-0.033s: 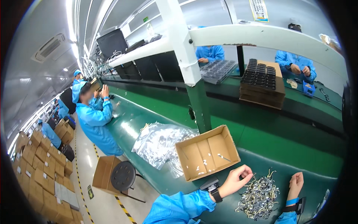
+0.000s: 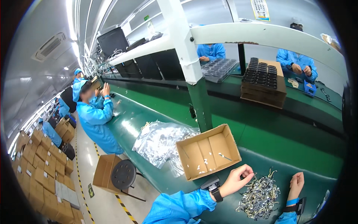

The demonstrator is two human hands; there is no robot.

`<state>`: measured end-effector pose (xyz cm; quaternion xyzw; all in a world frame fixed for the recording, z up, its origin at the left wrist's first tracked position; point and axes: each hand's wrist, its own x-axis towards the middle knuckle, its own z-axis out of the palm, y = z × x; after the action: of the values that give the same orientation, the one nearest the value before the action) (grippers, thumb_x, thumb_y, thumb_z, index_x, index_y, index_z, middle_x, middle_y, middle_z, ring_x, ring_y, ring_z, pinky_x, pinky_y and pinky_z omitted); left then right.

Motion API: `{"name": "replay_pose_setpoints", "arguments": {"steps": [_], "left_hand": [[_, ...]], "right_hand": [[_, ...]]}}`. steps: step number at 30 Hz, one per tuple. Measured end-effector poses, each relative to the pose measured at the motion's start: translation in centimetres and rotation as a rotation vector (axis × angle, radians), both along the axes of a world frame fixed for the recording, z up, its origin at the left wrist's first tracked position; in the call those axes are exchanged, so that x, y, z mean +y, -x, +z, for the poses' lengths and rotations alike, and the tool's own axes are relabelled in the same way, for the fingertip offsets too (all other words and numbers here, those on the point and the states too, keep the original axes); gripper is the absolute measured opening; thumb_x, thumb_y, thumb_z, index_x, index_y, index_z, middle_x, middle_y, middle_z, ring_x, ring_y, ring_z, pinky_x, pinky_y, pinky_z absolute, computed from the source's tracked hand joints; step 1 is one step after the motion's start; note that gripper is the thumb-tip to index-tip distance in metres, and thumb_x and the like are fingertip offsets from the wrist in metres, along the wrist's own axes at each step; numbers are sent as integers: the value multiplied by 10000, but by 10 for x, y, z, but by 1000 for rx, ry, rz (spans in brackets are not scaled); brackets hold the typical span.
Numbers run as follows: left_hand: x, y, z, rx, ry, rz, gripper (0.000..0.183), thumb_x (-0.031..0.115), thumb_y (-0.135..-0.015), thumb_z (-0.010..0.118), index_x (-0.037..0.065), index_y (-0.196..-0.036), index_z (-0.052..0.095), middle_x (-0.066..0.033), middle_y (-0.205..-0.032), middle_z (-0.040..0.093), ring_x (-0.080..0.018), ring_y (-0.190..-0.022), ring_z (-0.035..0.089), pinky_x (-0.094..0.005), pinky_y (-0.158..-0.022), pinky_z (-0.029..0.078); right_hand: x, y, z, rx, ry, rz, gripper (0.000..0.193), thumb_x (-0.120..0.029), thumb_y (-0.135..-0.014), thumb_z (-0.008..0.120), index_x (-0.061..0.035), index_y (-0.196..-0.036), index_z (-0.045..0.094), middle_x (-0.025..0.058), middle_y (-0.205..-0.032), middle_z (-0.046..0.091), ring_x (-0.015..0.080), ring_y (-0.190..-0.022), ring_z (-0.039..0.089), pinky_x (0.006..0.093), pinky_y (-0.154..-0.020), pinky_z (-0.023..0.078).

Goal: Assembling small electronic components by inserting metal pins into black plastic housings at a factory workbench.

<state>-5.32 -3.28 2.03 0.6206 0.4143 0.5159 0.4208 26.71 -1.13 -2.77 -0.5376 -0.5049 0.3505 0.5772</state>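
My left hand hovers at the upper left edge of a heap of short, thin cables in black, white and yellowish tones. Its thumb and fingertips come together in a pinch; whatever is between them is too small to make out. To the right of the heap, my right hand is closed with its fingers curled in, and anything inside is hidden. Beyond my left wrist stands an open cardboard box with several small white pieces and a thin dark strip on its bottom.
Clear plastic bags of small parts lie left of the box. A green post rises behind it. Across the green bench, black trays sit on stacked cardboard. A co-worker stands at the left, near a black stool.
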Motion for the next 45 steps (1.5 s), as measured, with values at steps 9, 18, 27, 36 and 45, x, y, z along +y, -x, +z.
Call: {"name": "replay_pose_setpoints", "arguments": {"steps": [9,18,27,36,45], "left_hand": [[1,-3,6,-3,-56,-5,98,60,-877,639,7,-918,568,-9,-796,589,-77,-719,569,-237,-660,466],[0,-2,6,11,-51,-3,107,65,-866,649,13,-915,570,-17,-795,584,-94,-716,568,-244,-651,460],[0,-2,7,13,-62,11,113,64,-854,652,23,-907,561,-19,-787,578,-104,-699,572,-251,-626,439],[0,-2,7,12,-46,-4,102,57,-860,645,12,-914,570,-27,-794,582,-107,-712,573,-250,-645,451],[1,-3,6,7,-55,-11,104,54,-859,647,13,-916,570,-22,-789,591,-100,-717,585,-243,-644,459]], "right_hand": [[-1,-5,3,-8,6,-13,158,-152,-962,505,-110,-821,449,-58,-628,381,2,-496,296,183,-423,194],[-4,-3,6,-4,43,-16,153,-149,-965,500,-108,-826,452,-54,-638,385,2,-507,299,184,-431,190],[-4,1,10,-17,26,-16,141,-111,-963,481,-102,-824,458,-53,-642,389,4,-500,292,184,-431,192],[-2,-8,-1,-16,22,-2,103,-106,-963,458,-117,-860,461,-58,-653,383,-3,-500,284,170,-424,183],[-4,-7,5,-33,44,-33,132,-134,-964,498,-107,-839,470,-57,-640,397,0,-503,299,178,-431,199]]}}
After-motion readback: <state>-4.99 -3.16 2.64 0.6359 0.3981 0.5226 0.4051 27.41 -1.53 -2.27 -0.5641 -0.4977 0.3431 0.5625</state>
